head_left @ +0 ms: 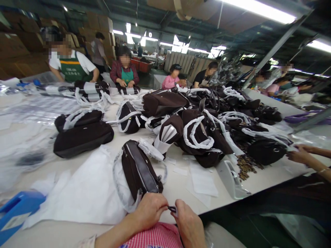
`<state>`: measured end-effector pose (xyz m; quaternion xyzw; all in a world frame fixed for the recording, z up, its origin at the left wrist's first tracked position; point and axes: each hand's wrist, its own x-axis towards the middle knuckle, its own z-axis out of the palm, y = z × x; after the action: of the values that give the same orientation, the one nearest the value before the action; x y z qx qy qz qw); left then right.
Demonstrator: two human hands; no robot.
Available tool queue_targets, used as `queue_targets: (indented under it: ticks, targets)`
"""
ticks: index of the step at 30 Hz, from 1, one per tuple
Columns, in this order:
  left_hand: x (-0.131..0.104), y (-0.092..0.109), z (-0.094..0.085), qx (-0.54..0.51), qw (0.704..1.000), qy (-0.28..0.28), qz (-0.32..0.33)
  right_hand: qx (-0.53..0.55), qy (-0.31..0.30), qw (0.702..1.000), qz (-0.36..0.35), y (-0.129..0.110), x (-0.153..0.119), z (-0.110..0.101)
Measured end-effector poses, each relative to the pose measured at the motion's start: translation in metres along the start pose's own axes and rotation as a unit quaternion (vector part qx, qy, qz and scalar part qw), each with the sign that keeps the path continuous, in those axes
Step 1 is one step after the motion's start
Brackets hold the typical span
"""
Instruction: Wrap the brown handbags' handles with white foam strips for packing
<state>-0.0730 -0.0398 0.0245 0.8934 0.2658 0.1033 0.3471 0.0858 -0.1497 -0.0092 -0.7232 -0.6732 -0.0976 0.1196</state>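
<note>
A dark brown handbag with a black zip strip lies in front of me, its handles wrapped in white paper. At its near end, my left hand pinches one end of a small black strap piece. Close beside it on the right, my right hand grips the other end, with a bit of white paper at the fingers. Both hands are closed, just over the table's front edge.
Dark bags with paper-wrapped handles are piled across the table. White sheets and a blue object lie left. A white holder and small brown pieces lie right, near another person's hands. Several people work beyond.
</note>
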Motion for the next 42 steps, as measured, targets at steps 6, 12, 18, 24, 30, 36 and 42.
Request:
queue_targets:
  ticks: [6, 12, 18, 24, 30, 36, 42]
  targets:
    - [0.002, 0.005, -0.002, 0.039, 0.999, -0.029, -0.002, 0.083, -0.103, 0.991, 0.025, -0.002, 0.003, -0.006]
    - [-0.001, 0.007, -0.009, 0.003, 0.999, -0.041, -0.032, 0.279, -0.204, 0.937, 0.041, 0.003, 0.019, -0.039]
    - [0.0, 0.007, -0.012, -0.013, 0.997, -0.068, -0.024, 0.14, -0.2, 0.969, 0.023, -0.009, 0.037, -0.038]
    - [-0.002, -0.002, -0.017, -0.006, 0.998, -0.055, -0.017, 0.312, -0.18, 0.928, 0.094, -0.016, 0.047, -0.021]
    - [-0.008, -0.01, -0.024, 0.199, 0.977, -0.054, 0.055, 0.416, -0.226, 0.867, 0.153, -0.014, 0.053, -0.031]
    - [0.001, -0.034, -0.023, 0.225, 0.951, 0.077, 0.198, 0.412, -0.226, 0.868, 0.159, -0.019, 0.049, -0.031]
    - [0.013, -0.043, -0.025, 0.131, 0.967, 0.081, 0.203, 0.435, -0.215, 0.857, 0.173, -0.035, 0.064, -0.014]
